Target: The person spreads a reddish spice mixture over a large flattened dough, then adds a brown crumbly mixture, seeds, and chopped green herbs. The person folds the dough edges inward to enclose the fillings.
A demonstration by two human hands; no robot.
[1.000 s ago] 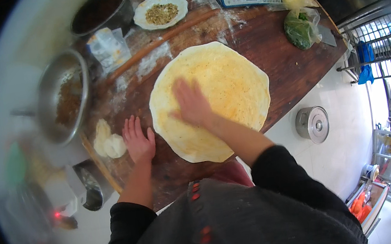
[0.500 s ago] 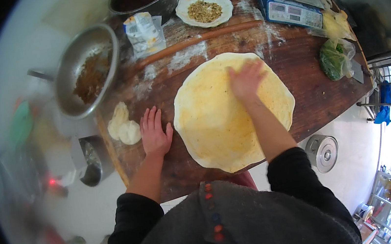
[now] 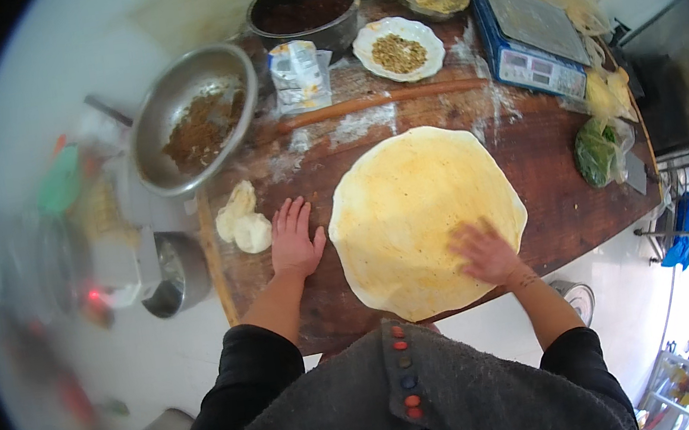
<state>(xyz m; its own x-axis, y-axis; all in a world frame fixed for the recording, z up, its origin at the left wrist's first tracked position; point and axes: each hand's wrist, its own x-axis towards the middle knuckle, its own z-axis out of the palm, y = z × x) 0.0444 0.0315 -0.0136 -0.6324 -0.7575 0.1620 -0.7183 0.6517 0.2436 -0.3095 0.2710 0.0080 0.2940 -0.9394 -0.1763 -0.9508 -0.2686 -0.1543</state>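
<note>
Dough sheet [image 3: 404, 207], round and yellow, spreads beneath your right hand [image 3: 487, 255], which is blurred, open and empty. Light, even pressure from a flat palm should keep its thin-looking rim from tearing. Your left hand [image 3: 296, 240], fingers spread, holding nothing, rests on the bench [image 3: 551, 162], just right of pale lumps [image 3: 252, 232]; beyond both hands lies a long brown rod [image 3: 382, 100].

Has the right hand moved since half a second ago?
Yes: against the blue scale, the right hand has moved away, across the dough, toward the person's grey clothing.
</note>
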